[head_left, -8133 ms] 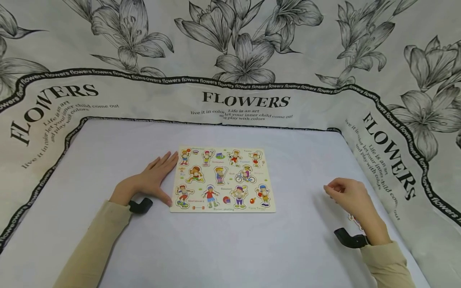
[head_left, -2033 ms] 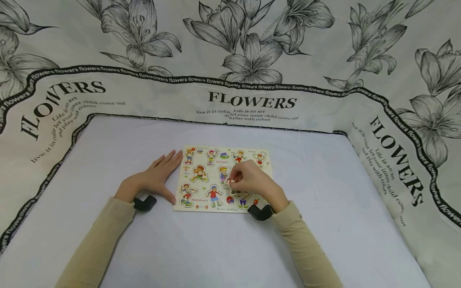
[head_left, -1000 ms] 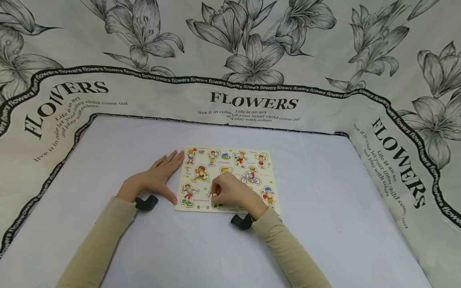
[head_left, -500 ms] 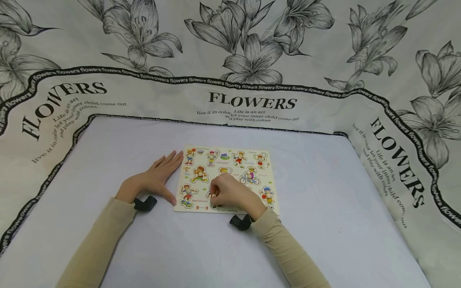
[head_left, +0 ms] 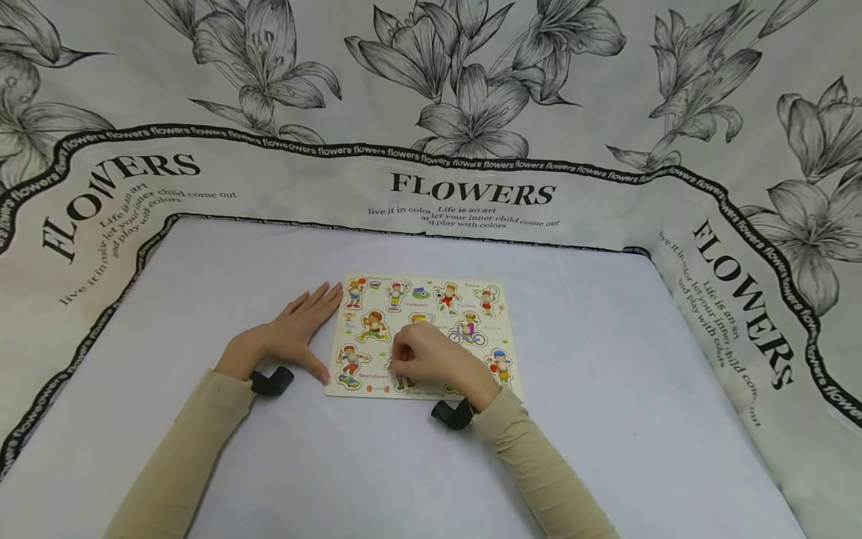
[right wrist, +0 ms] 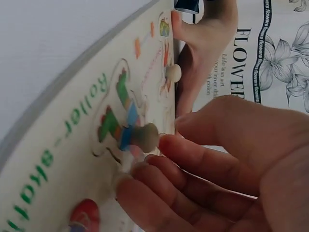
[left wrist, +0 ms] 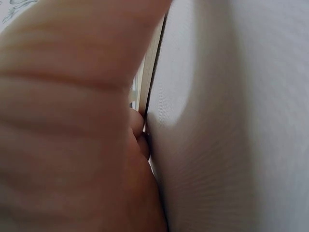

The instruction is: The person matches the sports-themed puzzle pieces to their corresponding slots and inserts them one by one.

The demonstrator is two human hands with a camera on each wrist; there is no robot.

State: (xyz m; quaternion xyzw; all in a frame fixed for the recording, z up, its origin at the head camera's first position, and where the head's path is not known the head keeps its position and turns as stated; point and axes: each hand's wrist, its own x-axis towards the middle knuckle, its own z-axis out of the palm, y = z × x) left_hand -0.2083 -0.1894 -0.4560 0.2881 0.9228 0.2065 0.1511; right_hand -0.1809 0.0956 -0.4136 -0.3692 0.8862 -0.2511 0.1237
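Observation:
A cream puzzle board (head_left: 340, 337) with sports figures lies on the white table. My left hand (head_left: 292, 337) rests at its left edge, fingers and thumb spread; the left wrist view shows the board's edge (left wrist: 149, 72) beside this hand. Over the lower middle of the board is my right hand (head_left: 434, 359), fingers loosely bent. In the right wrist view, the roller-skater puzzle piece (right wrist: 113, 123) lies at its outlined spot, with its wooden knob (right wrist: 146, 137) showing. The index fingertip is at the knob's rim, and the thumb stands off it. From the head view, the hand hides most of this piece.
Other figure pieces with knobs sit on the board, among them a runner (head_left: 373, 326), a skateboarder (head_left: 350, 367) and a cyclist (head_left: 468, 331). Beyond the white surface (head_left: 606, 374) runs a cloth border (head_left: 471, 187) printed with flowers and words.
My right hand, first at the table's right with a loose piece under it, carried a knobbed piece over the board, then down-left to the roller-skater spot. Its thumb is now off the knob. Left hand unchanged.

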